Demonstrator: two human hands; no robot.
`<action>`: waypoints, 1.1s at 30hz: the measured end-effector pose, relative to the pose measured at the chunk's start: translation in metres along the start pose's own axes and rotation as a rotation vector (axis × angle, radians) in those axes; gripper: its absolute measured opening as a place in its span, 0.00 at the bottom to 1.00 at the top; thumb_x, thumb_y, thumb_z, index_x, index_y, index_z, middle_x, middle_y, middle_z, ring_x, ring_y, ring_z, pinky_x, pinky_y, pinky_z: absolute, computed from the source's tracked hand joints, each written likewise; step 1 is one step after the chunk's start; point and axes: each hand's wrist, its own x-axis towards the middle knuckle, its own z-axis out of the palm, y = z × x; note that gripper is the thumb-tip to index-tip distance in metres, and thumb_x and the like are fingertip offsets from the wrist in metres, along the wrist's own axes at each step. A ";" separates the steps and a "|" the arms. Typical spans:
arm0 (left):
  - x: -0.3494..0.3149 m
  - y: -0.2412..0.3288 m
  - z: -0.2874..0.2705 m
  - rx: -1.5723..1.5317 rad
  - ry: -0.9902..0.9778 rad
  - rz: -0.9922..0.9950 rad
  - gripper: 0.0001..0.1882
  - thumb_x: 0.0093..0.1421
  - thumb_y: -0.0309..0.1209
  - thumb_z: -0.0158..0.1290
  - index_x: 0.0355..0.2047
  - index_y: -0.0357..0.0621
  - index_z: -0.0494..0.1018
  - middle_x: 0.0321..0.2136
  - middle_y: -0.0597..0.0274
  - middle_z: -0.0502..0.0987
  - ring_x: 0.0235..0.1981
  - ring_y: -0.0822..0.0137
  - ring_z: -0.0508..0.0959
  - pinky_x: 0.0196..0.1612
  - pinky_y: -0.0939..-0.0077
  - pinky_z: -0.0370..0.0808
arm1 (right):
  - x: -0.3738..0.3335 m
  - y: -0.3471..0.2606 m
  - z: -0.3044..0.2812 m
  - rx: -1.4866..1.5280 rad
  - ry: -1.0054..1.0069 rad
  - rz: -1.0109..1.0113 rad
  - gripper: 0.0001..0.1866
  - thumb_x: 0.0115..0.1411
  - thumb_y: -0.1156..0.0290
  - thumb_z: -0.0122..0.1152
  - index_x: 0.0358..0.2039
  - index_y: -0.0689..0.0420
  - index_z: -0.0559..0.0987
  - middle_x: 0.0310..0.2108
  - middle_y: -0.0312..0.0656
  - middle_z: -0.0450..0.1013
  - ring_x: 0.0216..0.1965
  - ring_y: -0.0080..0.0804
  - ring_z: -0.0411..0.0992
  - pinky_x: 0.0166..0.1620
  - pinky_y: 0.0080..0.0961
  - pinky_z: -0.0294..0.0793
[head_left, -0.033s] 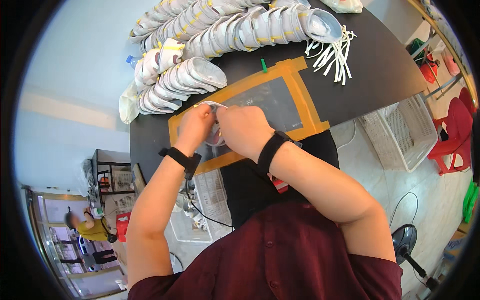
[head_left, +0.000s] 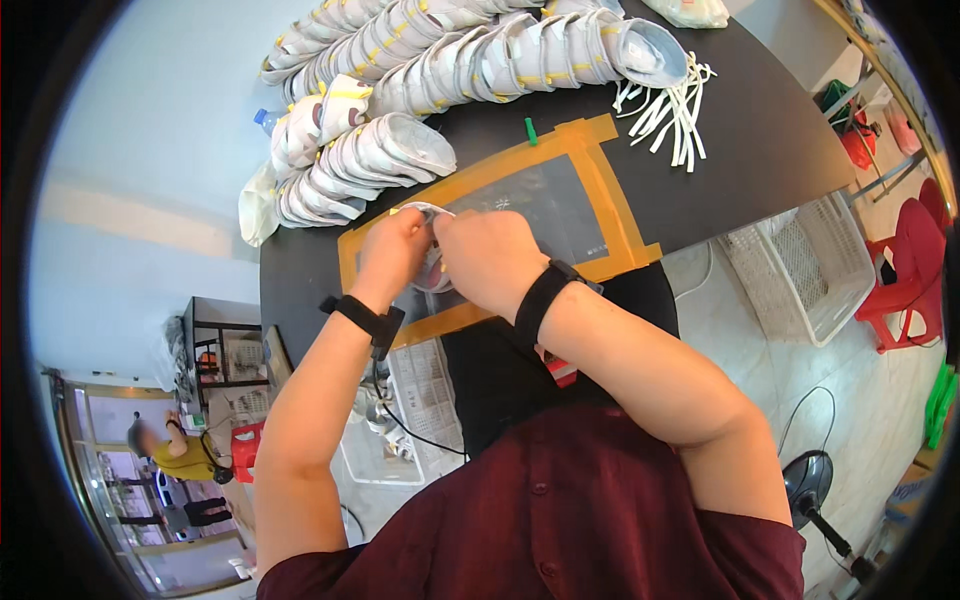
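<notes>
Both of my hands meet over a taped work mat (head_left: 545,200) on the dark table. Between them is a small round fabric piece (head_left: 432,280) with a pale rim and a brownish patch, mostly covered by my fingers. My left hand (head_left: 393,247) pinches its left edge with the fingers closed. My right hand (head_left: 490,250) is closed at its right edge, the back of the hand hiding the fingertips. Beyond the mat lies a short row of nested, cup-shaped fabric pieces (head_left: 365,165) in grey and white. Longer nested rows (head_left: 500,65) with yellow bits stretch behind it.
A bunch of white strips (head_left: 675,115) hangs by the long row's right end. A small green object (head_left: 530,130) stands at the mat's far edge. White plastic crates (head_left: 800,270) and a red chair (head_left: 910,270) are on the right. A person (head_left: 180,455) is far left.
</notes>
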 end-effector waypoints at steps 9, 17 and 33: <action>-0.005 -0.012 0.004 -0.262 0.027 0.017 0.05 0.61 0.25 0.50 0.28 0.37 0.72 0.18 0.68 0.71 0.20 0.77 0.68 0.23 0.77 0.64 | 0.019 0.008 0.002 -0.070 -0.042 0.063 0.08 0.51 0.65 0.62 0.30 0.52 0.83 0.32 0.45 0.79 0.37 0.44 0.78 0.38 0.37 0.76; 0.000 -0.024 0.008 -0.268 0.050 0.040 0.07 0.59 0.29 0.51 0.30 0.37 0.74 0.20 0.54 0.76 0.21 0.62 0.76 0.26 0.69 0.70 | 0.023 0.002 -0.005 -0.124 -0.180 -0.037 0.06 0.54 0.68 0.58 0.28 0.48 0.83 0.29 0.46 0.77 0.34 0.43 0.78 0.35 0.36 0.75; -0.001 -0.017 0.009 -0.268 0.065 0.062 0.08 0.58 0.29 0.50 0.27 0.36 0.73 0.18 0.53 0.76 0.21 0.59 0.77 0.27 0.67 0.71 | 0.022 0.017 0.013 -0.179 0.066 -0.107 0.04 0.48 0.66 0.63 0.21 0.47 0.85 0.25 0.45 0.78 0.32 0.42 0.78 0.35 0.36 0.74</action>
